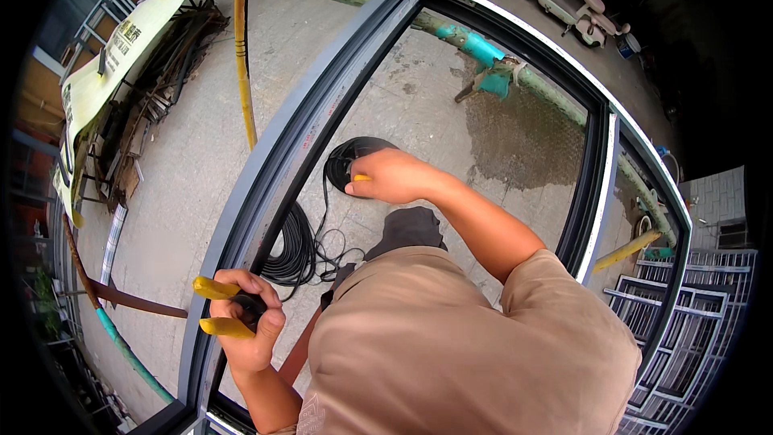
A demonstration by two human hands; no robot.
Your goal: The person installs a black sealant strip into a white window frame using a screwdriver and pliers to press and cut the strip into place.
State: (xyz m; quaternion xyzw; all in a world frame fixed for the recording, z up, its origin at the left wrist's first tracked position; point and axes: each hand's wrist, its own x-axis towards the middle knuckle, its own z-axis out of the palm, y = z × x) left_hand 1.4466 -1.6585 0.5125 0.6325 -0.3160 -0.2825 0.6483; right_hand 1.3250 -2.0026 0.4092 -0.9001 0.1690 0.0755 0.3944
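The left hand (248, 321) wraps the middle of the yellow-handled tool (213, 288), so its kind cannot be told. The right hand (394, 175) hides part of the black coil (342, 165); the yellow bit (362, 178) at its thumb shows too little to name. Above the left hand, the frame (278, 141) covers one side of the cord heap (291, 254); below that hand, the lower edge cuts the frame off. Just below the right hand, the shirt (451, 322) hides most of the trousers (407, 229).

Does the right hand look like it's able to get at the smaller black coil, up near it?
Yes, it looks that way: the right hand overlaps the coil's edge in this view, and no window frame bar crosses between them.
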